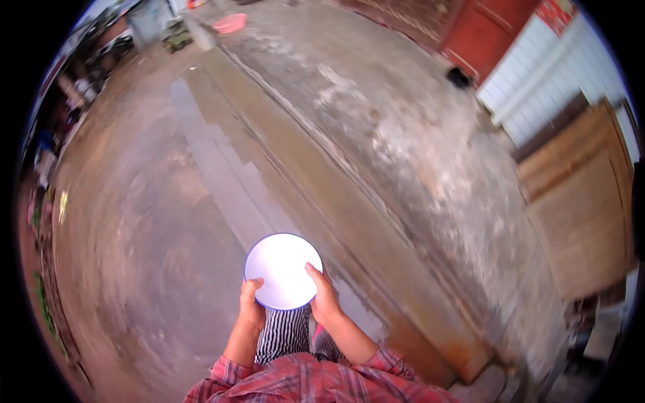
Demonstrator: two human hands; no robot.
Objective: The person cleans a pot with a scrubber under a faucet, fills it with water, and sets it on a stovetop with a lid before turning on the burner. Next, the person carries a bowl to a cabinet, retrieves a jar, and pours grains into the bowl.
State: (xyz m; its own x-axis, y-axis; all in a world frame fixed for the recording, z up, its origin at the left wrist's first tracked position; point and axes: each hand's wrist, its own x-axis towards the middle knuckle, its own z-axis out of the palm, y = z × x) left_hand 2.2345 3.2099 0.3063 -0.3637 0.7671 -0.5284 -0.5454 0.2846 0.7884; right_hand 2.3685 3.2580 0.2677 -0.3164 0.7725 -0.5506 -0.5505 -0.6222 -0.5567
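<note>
1. The step in hand looks like a two-handed hold or carry: a blue-rimmed white dish [282, 272] is held up in front of the body, at the near middle of the scene, above the ground. Its inner face is so bright that I cannot tell its depth or whether anything lies in it.
2. The left hand [251, 302] grips the dish's near left edge, thumb laid over the rim onto the inner face. Its other fingers are mostly hidden, so I cannot tell how they sit underneath.
3. The right hand [326, 295] grips the right edge in the same way, its thumb reaching a little farther in.
4. Below the dish are striped trousers [285, 332]. Wet concrete ground [148, 221] spreads to the left, and a raised concrete edge [312, 131] runs from the far left to the near right.
5. A pink basin [230, 23] sits far off; a red door [487, 33] and wooden panels [578, 195] stand to the right.
6. In my judgement, any move from this hold calls for an even grip from both hands, a steady dish, and careful footing on the wet surface.
</note>
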